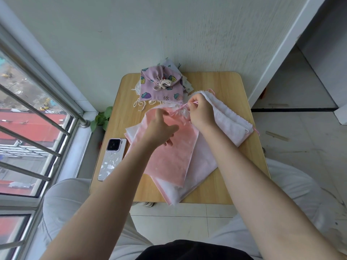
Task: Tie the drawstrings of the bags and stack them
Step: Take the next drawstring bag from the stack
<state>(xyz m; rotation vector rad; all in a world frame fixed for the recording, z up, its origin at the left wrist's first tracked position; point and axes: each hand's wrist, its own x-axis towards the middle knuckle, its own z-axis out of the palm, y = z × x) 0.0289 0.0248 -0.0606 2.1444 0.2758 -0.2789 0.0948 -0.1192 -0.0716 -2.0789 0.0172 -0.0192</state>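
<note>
Both hands, left hand (pixel 159 128) seemingly loose, right hand (pixel 201 111) pinching pink drawstring (pixel 183 107).

Both bare forearms reach forward from the bottom of the view and converge toward the middle. The left hand (pixel 161 126) is blurred, its back turned up, the fingers spread loosely and pointing ahead, gripping nothing that can be made out. The right hand (pixel 201 111) sits just beside it, slightly farther forward, wrist bent inward, its fingertips curled together in a pinch on a thin pink drawstring (pixel 183 106).
</note>
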